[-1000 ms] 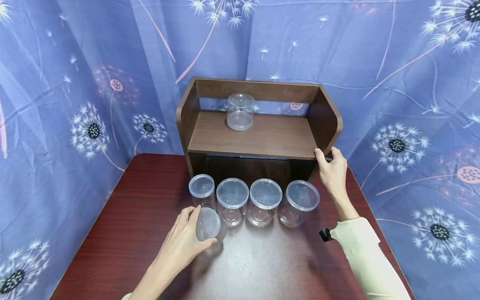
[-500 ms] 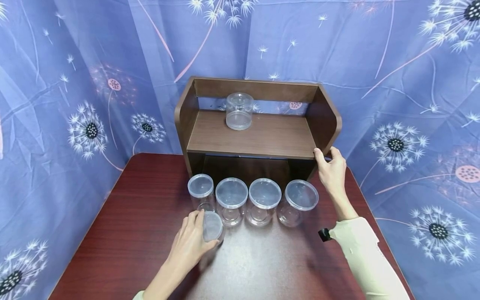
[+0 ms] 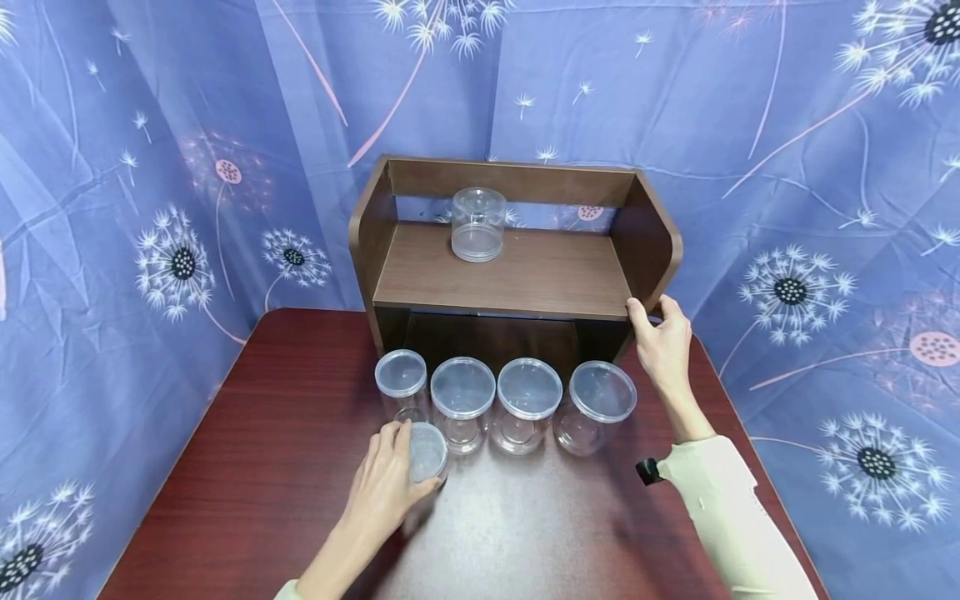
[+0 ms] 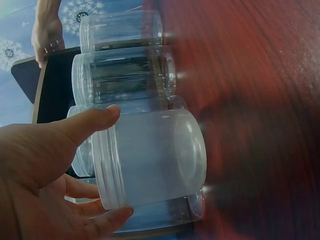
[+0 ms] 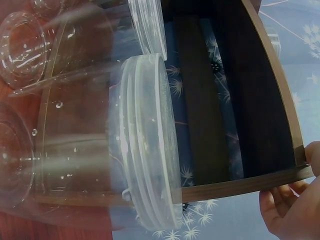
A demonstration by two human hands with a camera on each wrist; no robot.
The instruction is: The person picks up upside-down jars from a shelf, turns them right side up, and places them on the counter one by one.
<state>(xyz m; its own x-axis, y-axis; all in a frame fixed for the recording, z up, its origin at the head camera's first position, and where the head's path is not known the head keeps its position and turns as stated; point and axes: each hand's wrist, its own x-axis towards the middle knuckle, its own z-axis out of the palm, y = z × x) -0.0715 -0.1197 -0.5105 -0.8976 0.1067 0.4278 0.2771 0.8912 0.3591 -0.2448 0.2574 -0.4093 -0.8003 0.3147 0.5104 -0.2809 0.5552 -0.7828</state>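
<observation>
My left hand [image 3: 382, 479] grips a short clear plastic jar [image 4: 155, 155] near its lidded top, thumb on one side and fingers on the other. In the head view this jar [image 3: 427, 452] is upright just in front of the row's left end. My right hand [image 3: 666, 343] holds the right side of the brown wooden shelf [image 3: 502, 279], thumb at the front edge. In the right wrist view, curled fingers [image 5: 287, 200] of that hand show beneath the shelf's side panel. Whether the held jar touches the table is hard to tell.
Lidded clear jars stand in a row before the shelf: a narrow jar [image 3: 401, 375], then wider ones [image 3: 463, 390], the rightmost jar [image 3: 602, 392] nearest my right hand. Another clear jar [image 3: 478, 223] sits on the upper board. The reddish table [image 3: 300, 400] meets blue curtains [image 3: 187, 125].
My left hand has moved slightly right and brought the short jar closer to the row. The right hand keeps its place on the shelf.
</observation>
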